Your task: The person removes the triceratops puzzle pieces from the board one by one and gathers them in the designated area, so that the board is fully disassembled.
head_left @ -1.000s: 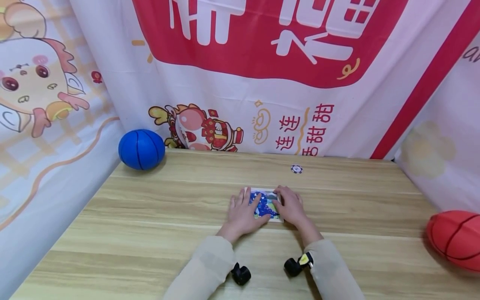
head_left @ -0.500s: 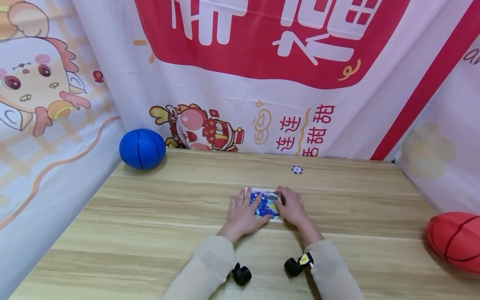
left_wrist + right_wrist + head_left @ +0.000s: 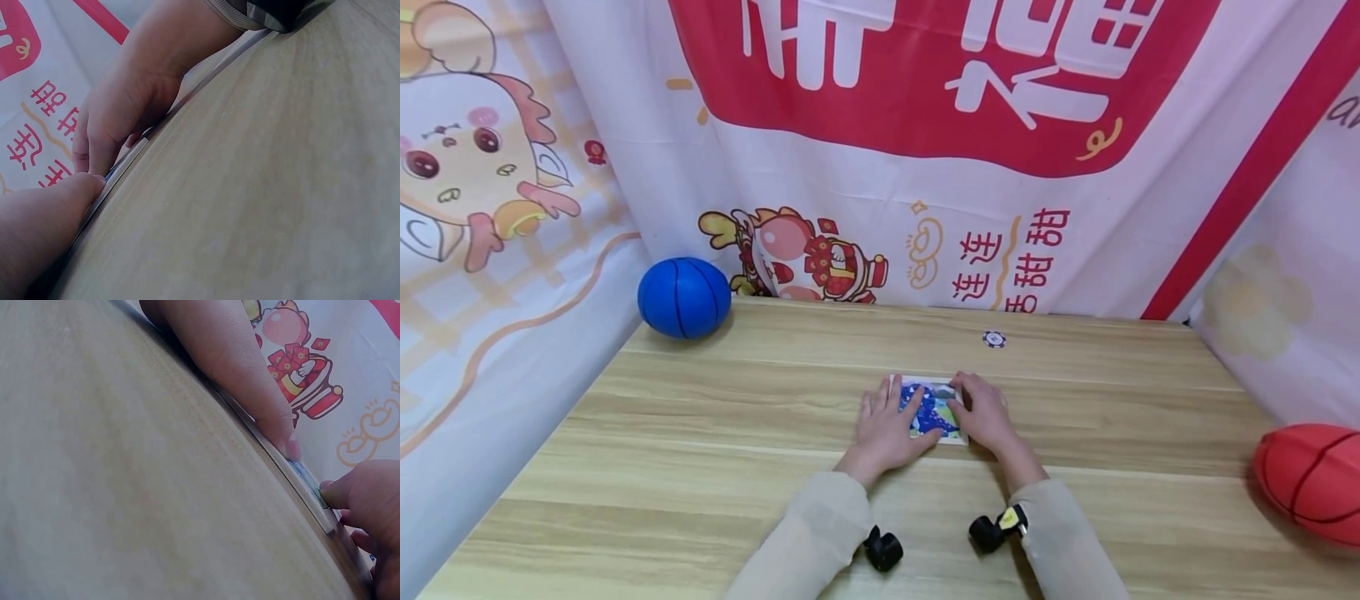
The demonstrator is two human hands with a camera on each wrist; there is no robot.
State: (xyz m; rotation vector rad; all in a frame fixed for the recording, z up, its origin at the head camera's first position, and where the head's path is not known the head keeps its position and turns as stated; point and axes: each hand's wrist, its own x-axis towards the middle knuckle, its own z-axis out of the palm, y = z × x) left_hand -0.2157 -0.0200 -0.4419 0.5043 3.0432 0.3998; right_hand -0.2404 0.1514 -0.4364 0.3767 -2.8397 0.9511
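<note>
A small picture card (image 3: 931,408), printed in blue with a white border, lies flat on the wooden surface (image 3: 700,467) roughly at its middle, and both hands rest on it. The left hand (image 3: 886,429) lies over the card's left part with its fingers straight and spread, flat on the card and the wood, so its grip is not closed round anything. The right hand (image 3: 984,414) covers the card's right edge with its fingers bent down onto it; in the left wrist view those fingertips (image 3: 94,159) press at the thin edge of the card (image 3: 134,153), and in the right wrist view the thumb tip (image 3: 337,490) sits on the card's corner (image 3: 309,484), though whether this grip truly pinches the card or only presses on it I cannot tell. Both forearms wear pale beige sleeves, each with a black camera at the wrist. A blue ball (image 3: 684,297) sits at the far left corner against the printed cloth backdrop (image 3: 925,150), a red ball (image 3: 1311,481) lies at the right edge, well apart from the hands, and a small round chip (image 3: 993,338) lies near the far edge beyond the card
</note>
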